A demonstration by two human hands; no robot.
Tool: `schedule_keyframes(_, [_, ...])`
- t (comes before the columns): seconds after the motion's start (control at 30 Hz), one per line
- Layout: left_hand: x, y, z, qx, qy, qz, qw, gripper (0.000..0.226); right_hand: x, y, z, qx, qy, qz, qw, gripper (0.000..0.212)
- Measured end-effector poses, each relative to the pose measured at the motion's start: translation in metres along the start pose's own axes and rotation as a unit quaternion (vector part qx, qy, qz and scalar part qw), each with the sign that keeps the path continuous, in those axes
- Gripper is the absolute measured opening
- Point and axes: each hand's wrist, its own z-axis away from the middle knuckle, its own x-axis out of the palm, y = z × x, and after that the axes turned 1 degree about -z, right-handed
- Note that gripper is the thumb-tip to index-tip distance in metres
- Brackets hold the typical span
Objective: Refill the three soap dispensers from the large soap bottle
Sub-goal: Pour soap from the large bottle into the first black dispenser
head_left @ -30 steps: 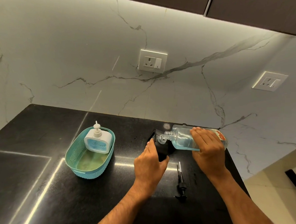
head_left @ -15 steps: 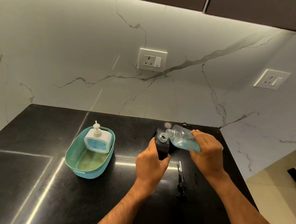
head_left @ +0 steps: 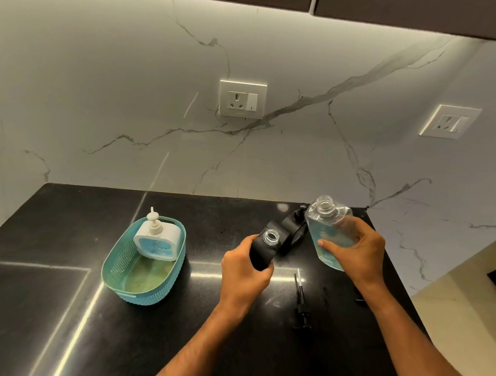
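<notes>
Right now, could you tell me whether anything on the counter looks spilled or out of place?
No spill shows. The black pump head lies loose on the dark counter, off the open black dispenser held by the left hand.

The right hand (head_left: 356,248) has tipped the soap bottle (head_left: 328,229) back upright, off the black dispenser (head_left: 265,248).

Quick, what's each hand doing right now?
Left hand: grips the black dispenser.
Right hand: holds the clear soap bottle.

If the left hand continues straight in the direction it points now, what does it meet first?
Probably the second black dispenser, which stands just behind the open black dispenser that the left hand holds. Depth there is hard to judge.
</notes>
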Motion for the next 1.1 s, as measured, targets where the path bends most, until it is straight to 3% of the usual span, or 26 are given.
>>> schedule_keyframes(0.2, [-0.001, -0.014, -0.012, -0.028, -0.034, 0.022, 0.999, 0.047, -0.019, 0.035, -0.024, 0.1, -0.01, -0.125, 0.987, 0.062])
schedule_keyframes(0.4, [0.004, -0.024, -0.027, -0.063, -0.092, 0.024, 0.993, 0.05, -0.035, 0.065, -0.049, 0.121, -0.028, -0.207, 0.97, 0.066])
schedule_keyframes(1.1, [0.034, -0.047, -0.061, -0.129, -0.17, 0.04, 0.976, 0.048, 0.005, 0.171, -0.124, 0.225, -0.075, -0.258, 0.936, 0.063])
